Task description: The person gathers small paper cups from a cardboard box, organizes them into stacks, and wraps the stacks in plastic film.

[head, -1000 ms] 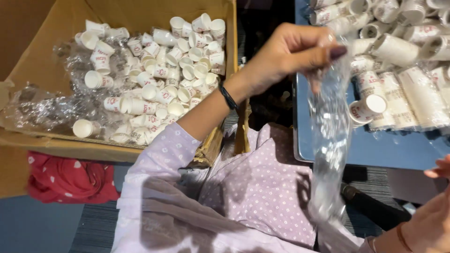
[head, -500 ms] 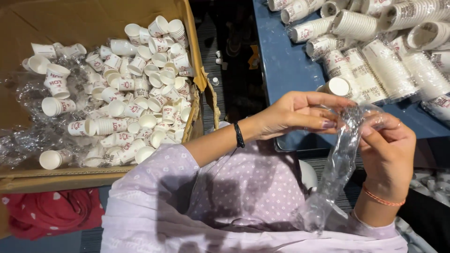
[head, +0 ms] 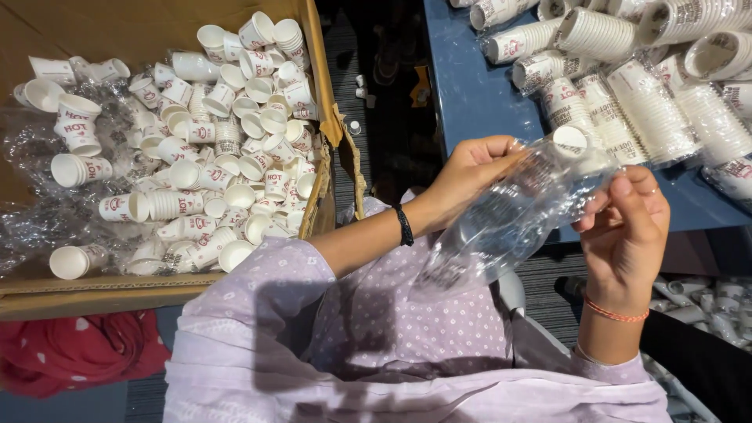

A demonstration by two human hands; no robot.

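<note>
**Two hands hold a clear bag**

The left hand point(head: 470, 168) and the right hand point(head: 627, 223) both pinch a clear plastic bag point(head: 509, 223) between them, over the person's lap. A cardboard box point(head: 117, 294) full of small white paper cups point(head: 227, 141) sits to the left
</note>
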